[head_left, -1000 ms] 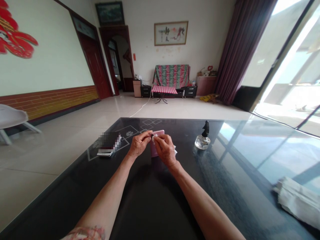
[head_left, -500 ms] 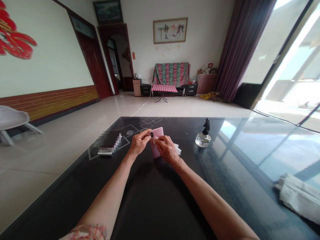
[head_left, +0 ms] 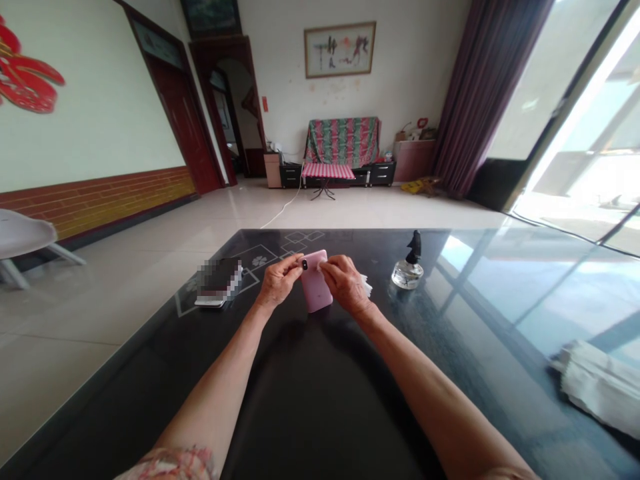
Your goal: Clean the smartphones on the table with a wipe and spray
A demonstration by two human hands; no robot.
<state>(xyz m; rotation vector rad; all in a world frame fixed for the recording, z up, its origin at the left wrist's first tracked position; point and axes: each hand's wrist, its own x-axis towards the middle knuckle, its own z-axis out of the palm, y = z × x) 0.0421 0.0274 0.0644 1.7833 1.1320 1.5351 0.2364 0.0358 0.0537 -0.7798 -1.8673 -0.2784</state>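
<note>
A pink smartphone (head_left: 317, 287) stands tilted over the black table, its back with a dark camera patch turned toward me. My left hand (head_left: 280, 280) pinches its upper left edge between thumb and fingers. My right hand (head_left: 345, 283) is closed, with its fingertips at the upper right of the phone's back and a bit of white tissue (head_left: 321, 265) showing at them. More white tissue (head_left: 367, 285) sticks out beyond the right side of that hand; whether it is the same piece I cannot tell.
A clear spray bottle (head_left: 407, 272) with a black nozzle stands to the right on the black table (head_left: 320, 400). To the left lies a dark, pixelated flat item (head_left: 219, 283) with a white edge. A folded pale cloth (head_left: 600, 387) rests at the far right.
My right hand has slid right and slightly up across the phone's back, uncovering more of its lower part. My left hand keeps its hold. The whole view has shifted a little.
</note>
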